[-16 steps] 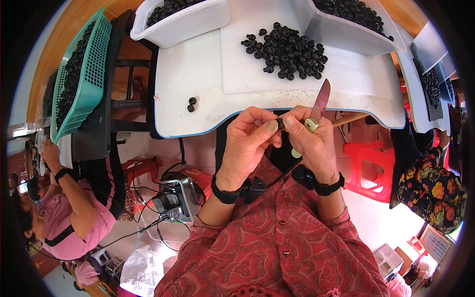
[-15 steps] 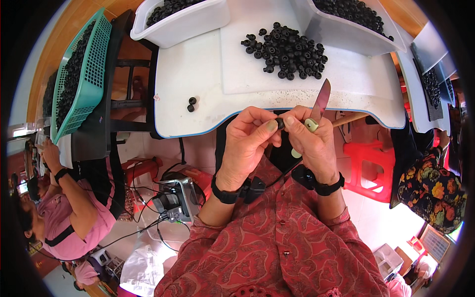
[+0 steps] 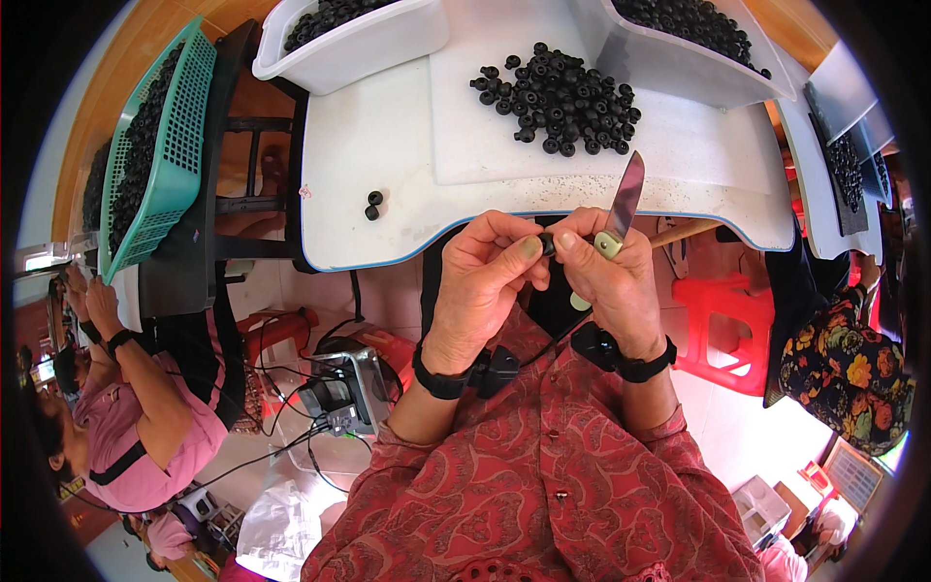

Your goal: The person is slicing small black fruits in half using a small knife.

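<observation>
A small black rubber-like part (image 3: 547, 244) is pinched between the thumb and fingers of my left hand (image 3: 485, 291), just in front of the table's edge. My right hand (image 3: 613, 291) is wrapped around a knife (image 3: 628, 192) with a pale green handle. Its blade points up and away, over the table edge. The right thumb and forefinger also press against the black part from the other side, so both hands meet at it. My fingers cover most of the part. Beyond them, a pile of similar black parts (image 3: 562, 102) lies on the white tabletop.
Two loose black parts (image 3: 373, 205) lie at the table's left. A white bin (image 3: 378, 44) and a grey bin (image 3: 669, 63), both holding black parts, stand at the back. Left is a green basket (image 3: 184, 145); a red stool (image 3: 722, 330) stands at right. A co-worker (image 3: 155, 417) sits left.
My hands stay together at the black part, with the knife blade shifting only slightly. At left, the co-worker's hands have moved closer together.
</observation>
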Demonstrator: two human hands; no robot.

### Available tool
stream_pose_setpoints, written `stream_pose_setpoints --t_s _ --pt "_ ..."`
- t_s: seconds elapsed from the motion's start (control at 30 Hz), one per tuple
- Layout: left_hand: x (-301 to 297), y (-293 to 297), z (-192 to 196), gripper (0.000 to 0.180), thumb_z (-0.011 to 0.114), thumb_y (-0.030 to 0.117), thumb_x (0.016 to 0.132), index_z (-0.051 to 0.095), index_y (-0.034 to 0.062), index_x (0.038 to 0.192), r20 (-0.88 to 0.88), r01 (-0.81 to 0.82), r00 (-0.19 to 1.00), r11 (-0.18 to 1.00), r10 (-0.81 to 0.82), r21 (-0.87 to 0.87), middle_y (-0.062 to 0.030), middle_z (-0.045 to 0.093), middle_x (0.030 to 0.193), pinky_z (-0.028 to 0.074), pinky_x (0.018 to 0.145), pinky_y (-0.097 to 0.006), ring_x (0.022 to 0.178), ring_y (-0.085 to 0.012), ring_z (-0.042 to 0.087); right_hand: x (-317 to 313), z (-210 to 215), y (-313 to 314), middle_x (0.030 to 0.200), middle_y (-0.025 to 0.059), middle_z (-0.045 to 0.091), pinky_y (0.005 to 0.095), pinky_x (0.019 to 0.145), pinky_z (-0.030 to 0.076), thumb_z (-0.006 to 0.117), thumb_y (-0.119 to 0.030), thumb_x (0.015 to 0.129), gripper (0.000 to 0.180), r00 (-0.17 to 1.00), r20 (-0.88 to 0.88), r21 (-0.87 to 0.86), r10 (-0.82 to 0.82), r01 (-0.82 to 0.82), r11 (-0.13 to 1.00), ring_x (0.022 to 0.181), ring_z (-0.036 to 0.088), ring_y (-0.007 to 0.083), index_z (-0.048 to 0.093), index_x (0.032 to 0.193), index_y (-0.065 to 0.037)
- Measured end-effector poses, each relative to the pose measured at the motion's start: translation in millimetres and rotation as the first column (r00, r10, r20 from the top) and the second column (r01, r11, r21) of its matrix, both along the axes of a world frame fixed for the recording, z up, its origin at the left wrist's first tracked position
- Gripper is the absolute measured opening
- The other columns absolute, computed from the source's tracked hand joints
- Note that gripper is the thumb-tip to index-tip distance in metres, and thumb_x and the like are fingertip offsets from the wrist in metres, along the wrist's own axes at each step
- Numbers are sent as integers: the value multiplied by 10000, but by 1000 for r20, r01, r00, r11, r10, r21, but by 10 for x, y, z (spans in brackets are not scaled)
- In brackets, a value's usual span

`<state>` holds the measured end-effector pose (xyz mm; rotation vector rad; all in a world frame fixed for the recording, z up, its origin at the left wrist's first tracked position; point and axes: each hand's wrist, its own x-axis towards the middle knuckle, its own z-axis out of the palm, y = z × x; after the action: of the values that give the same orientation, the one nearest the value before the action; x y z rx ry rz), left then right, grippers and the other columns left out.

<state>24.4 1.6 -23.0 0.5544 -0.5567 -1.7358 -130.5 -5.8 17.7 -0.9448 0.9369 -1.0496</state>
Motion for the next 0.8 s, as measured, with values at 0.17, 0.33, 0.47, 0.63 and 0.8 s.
stream_pose_setpoints --t_s 0.17,0.33,0.47,0.63,0.8 --pt "9 -3 45 118 617 34 887 600 -4 998 -79 45 996 999 -44 12 -92 653 860 522 611 -280 684 -139 609 -56 -26 -7 644 -15 589 181 429 322 559 -157 943 161 998 -50 33 44 -42 999 493 415 8 613 910 -8" --pt "-11 -13 72 125 611 49 895 595 -6 1006 -99 48 994 998 -46 27 -95 652 879 521 613 -278 694 -136 605 -31 -66 5 640 -33 547 193 434 340 540 -131 948 142 989 -146 23 -33 36 999 501 424 7 593 950 1" --pt "-9 -16 68 134 604 51 899 591 -9 1018 -71 32 997 999 -30 19 -90 645 877 520 624 -277 711 -135 603 48 -87 20 692 23 572 234 458 399 546 -62 915 84 960 -258 -61 -107 94 994 506 497 89 586 956 -1" --pt "-10 11 37 165 598 51 902 578 -6 1054 -92 3 996 1000 -3 5 -80 629 881 520 650 -278 716 -138 604 118 -151 53 901 109 546 357 518 513 634 31 733 338 602 -671 -624 -434 -141 769 657 620 289 607 1055 -69" --pt "3 20 32 189 599 54 901 565 -3 1077 -71 4 997 1000 -6 -26 -73 620 888 522 671 -280 726 -140 607 149 -116 71 906 86 539 362 525 522 683 -15 699 419 487 -742 -610 -461 -204 766 663 636 262 620 1107 -90"
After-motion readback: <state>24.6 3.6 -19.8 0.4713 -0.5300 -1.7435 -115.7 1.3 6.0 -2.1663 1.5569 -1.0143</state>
